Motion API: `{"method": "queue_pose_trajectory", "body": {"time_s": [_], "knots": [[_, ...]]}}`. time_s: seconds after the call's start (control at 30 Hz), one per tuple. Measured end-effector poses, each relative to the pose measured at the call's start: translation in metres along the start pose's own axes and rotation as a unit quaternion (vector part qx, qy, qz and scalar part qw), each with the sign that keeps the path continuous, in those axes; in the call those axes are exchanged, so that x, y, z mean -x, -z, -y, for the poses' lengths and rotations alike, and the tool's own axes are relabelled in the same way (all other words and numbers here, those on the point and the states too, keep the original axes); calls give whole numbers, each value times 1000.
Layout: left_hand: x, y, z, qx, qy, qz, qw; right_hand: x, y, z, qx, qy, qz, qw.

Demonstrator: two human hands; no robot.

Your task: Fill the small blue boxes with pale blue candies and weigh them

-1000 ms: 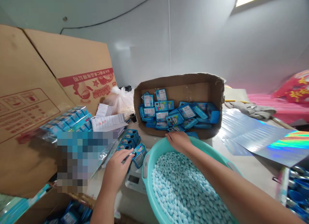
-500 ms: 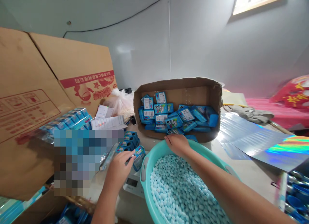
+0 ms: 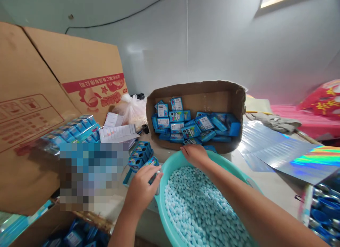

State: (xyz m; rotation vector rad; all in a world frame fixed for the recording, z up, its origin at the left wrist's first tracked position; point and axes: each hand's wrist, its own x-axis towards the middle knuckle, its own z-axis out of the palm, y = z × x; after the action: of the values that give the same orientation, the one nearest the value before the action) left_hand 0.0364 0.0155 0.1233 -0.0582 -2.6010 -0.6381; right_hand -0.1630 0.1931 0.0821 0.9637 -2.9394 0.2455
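A teal plastic basin (image 3: 170,162) in front of me is full of small pale blue tablets (image 3: 202,211). My left hand (image 3: 142,188) grips a small blue open box (image 3: 151,163) right at the basin's left rim. My right hand (image 3: 195,155) lies palm down on the tablets at the basin's far edge; its fingers are curled and I cannot see what is under them. Behind the basin, a brown cardboard tray (image 3: 196,91) stands tilted and holds several filled blue boxes (image 3: 191,128).
More open blue boxes (image 3: 139,153) stand left of the basin. Large cardboard cartons (image 3: 39,80) rise at the left, with papers (image 3: 117,133) and a white plastic bag (image 3: 131,110) beside them. Holographic sheets (image 3: 287,151) lie at the right. Blue boxes (image 3: 79,236) fill a carton below.
My left hand has carried the small blue box rightward to the basin's rim, covering the scale beneath. My right hand stays at the far edge of the basin.
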Motion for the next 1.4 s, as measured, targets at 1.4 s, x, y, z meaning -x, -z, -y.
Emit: {"method": "queue_pose_trajectory", "body": {"time_s": [1.4], "knots": [[28, 11, 63, -45, 137, 27, 989, 2, -5, 4, 14, 8, -61, 998]]}}
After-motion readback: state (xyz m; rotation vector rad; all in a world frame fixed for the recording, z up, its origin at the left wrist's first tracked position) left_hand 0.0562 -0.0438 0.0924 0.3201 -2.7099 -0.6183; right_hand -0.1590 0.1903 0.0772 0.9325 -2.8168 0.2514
